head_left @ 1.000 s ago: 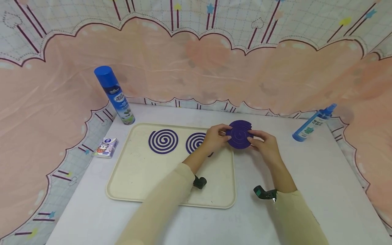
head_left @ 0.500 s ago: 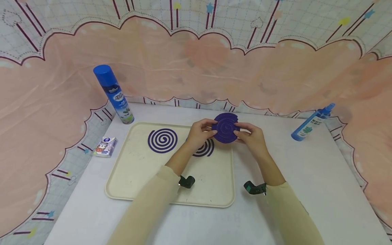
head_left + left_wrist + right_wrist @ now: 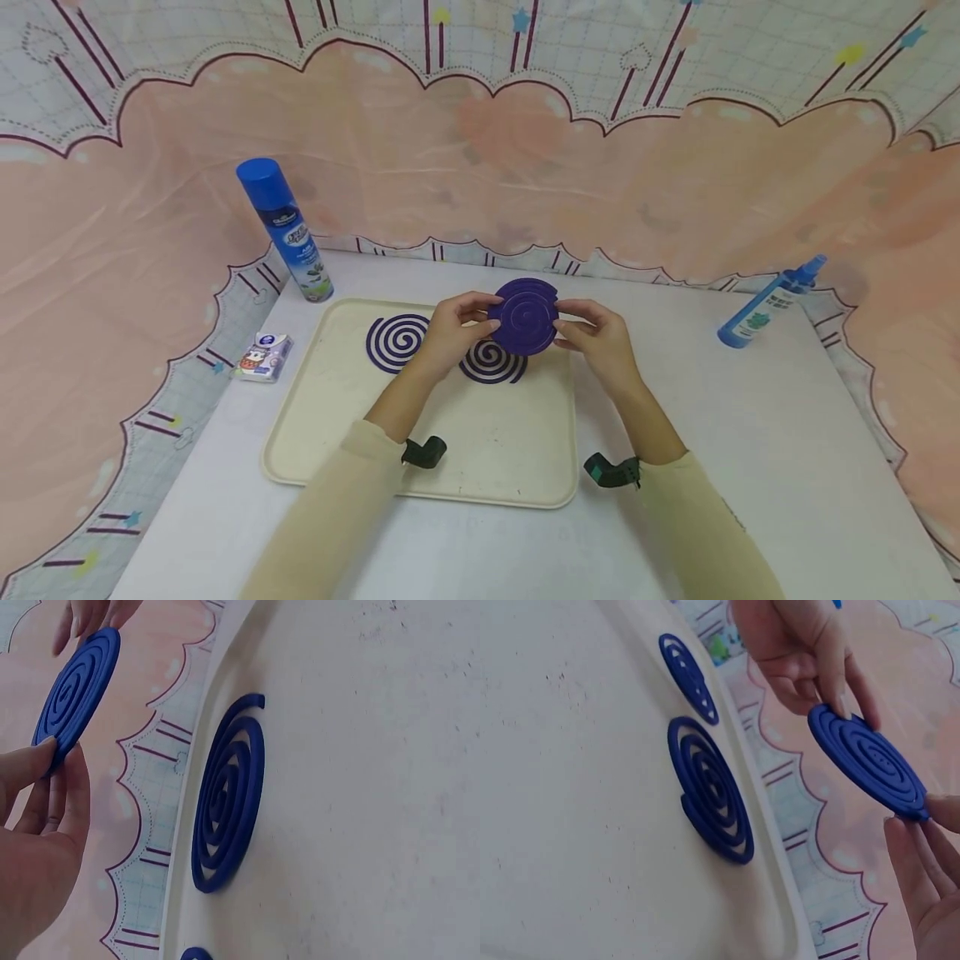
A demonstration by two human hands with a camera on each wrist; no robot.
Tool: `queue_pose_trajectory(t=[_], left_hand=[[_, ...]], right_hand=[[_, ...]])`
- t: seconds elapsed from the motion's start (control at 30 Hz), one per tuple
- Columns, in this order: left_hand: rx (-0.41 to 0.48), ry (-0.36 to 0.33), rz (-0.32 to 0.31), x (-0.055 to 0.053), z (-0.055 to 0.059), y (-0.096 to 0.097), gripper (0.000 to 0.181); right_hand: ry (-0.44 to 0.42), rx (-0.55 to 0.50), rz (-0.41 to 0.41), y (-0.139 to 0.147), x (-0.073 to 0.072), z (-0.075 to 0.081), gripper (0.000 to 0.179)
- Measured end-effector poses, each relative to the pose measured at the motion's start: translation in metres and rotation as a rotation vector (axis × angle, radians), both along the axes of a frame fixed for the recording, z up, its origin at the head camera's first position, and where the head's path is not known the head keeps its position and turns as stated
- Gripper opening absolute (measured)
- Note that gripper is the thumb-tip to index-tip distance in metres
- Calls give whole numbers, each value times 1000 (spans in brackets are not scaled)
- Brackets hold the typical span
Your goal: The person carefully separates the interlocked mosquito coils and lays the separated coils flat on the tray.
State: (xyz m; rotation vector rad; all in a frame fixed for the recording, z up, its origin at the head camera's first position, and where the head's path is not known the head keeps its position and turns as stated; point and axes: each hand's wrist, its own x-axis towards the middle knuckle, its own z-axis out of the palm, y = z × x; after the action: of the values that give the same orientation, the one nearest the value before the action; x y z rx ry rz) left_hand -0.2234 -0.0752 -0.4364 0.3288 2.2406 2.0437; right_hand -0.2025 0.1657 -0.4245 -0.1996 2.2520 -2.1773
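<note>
In the head view both hands hold up a dark blue-purple mosquito coil [image 3: 524,317], its spirals nested tightly into a nearly full disc with a notch at the upper right. My left hand [image 3: 452,335] pinches the left edge between thumb and fingers. On the opposite edge, my right hand [image 3: 604,343] pinches it likewise. Seen from the right wrist, the held coil [image 3: 870,763] is tilted, face towards the camera. Two single coils with open gaps lie on the cream tray [image 3: 480,450]: a left coil [image 3: 406,341], partly behind my left hand, and a right coil [image 3: 491,358], its top overlapped by the held one.
A blue spray can [image 3: 288,233] stands behind the tray's left corner, and a small tissue pack [image 3: 263,358] lies left of the tray. At the right stands a blue spray bottle [image 3: 768,304]. A patterned cloth [image 3: 480,183] hangs behind the white table [image 3: 750,433].
Both hands have carried the held coil leftwards, from beside the tray's right edge to over its back right part. The right coil on the tray is now less covered by my left hand.
</note>
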Motion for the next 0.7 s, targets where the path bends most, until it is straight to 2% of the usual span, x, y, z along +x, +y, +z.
queue_pose_trajectory(t=[0.2, 0.43, 0.57, 0.7], left_hand=[[-15, 4, -11, 6, 2, -10, 34], [-31, 17, 2, 9, 2, -10, 28], [31, -11, 19, 10, 2, -9, 31], [131, -78, 24, 11, 3, -8, 42]], right_hand=[[18, 45, 13, -6, 3, -2, 35], [0, 61, 26, -6, 4, -6, 38], [-4, 34, 24, -6, 5, -6, 39], [-14, -1, 3, -5, 6, -6, 39]])
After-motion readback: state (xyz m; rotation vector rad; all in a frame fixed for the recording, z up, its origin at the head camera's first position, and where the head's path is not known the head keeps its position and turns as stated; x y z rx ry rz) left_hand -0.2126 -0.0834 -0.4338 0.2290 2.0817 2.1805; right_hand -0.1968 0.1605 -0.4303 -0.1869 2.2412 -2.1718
